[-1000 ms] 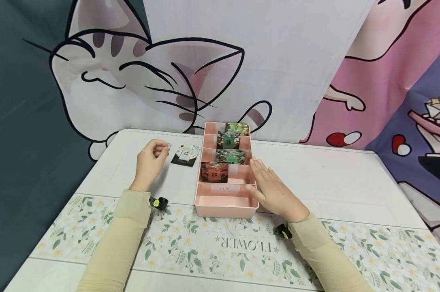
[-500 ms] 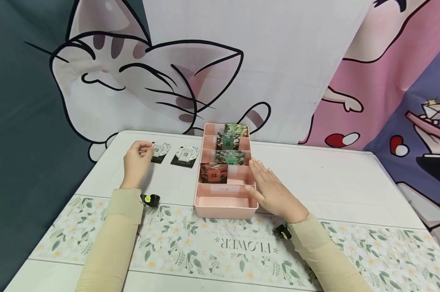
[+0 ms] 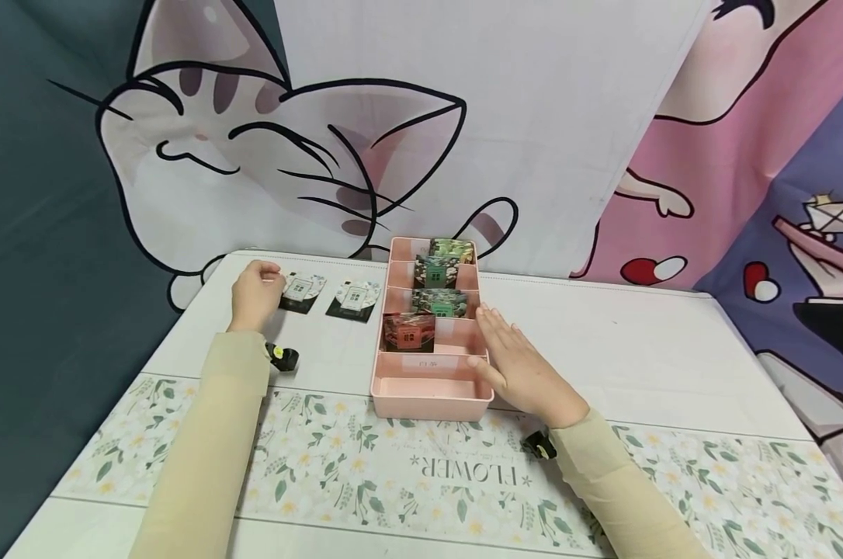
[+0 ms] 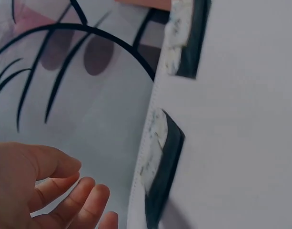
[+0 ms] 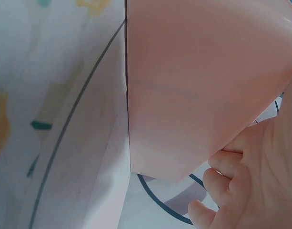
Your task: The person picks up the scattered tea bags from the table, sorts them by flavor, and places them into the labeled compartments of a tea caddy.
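Note:
Two white-and-black tea sachets lie on the table left of the pink divided box (image 3: 431,407): a left sachet (image 3: 300,292) and a right sachet (image 3: 353,300). At the left sachet's far left corner is my left hand (image 3: 256,296). The left wrist view has its fingers (image 4: 91,195) loosely bent, with nothing between them and a gap to the left sachet (image 4: 166,167). My right hand (image 3: 526,371) rests along the box's right side, fingers straight against the outer wall and thumb over the rim. From the right wrist, the pink wall (image 5: 198,90) hides part of the fingers.
Inside the box, a red sachet (image 3: 409,332), green sachets (image 3: 441,303), a dark green sachet (image 3: 435,272) and light green sachets (image 3: 452,249) stand in separate compartments. A flower-printed strip (image 3: 393,481) crosses the white table. Behind hangs a cat-printed cloth (image 3: 205,155).
My left hand has moved left from beside the right sachet, and the left sachet now lies flat on the table, let go. My right hand and the box stay put.

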### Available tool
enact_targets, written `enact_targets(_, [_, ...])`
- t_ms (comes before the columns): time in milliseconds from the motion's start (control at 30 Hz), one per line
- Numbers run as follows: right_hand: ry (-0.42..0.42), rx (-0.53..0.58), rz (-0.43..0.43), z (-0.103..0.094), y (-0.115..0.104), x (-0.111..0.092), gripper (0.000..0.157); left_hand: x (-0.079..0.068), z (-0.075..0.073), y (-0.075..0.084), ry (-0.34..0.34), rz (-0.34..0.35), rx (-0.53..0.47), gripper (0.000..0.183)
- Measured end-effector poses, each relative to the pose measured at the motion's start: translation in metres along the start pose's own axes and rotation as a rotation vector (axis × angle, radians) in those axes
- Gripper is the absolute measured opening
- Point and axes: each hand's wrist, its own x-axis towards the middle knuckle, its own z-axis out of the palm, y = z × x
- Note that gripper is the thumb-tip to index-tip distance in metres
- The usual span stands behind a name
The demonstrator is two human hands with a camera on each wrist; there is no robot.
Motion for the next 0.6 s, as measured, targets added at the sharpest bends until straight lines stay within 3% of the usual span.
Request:
enact_targets(133, [-0.004, 0.010, 0.005, 0.000, -0.001, 0.000, 0.077, 0.007, 0.003, -0.006, -0.058, -0.006, 0.058, 0.036])
enact_targets(300, [-0.011, 0.015, 0.007, 0.001, -0.001, -0.001, 0.078, 0.007, 0.010, -0.012, -0.081, 0.019, 0.176, 0.037])
enact_targets(600, [-0.010, 0.017, 0.009, -0.001, -0.001, -0.001, 0.077, 0.009, 0.021, -0.006, -0.107, 0.026, 0.262, 0.041])
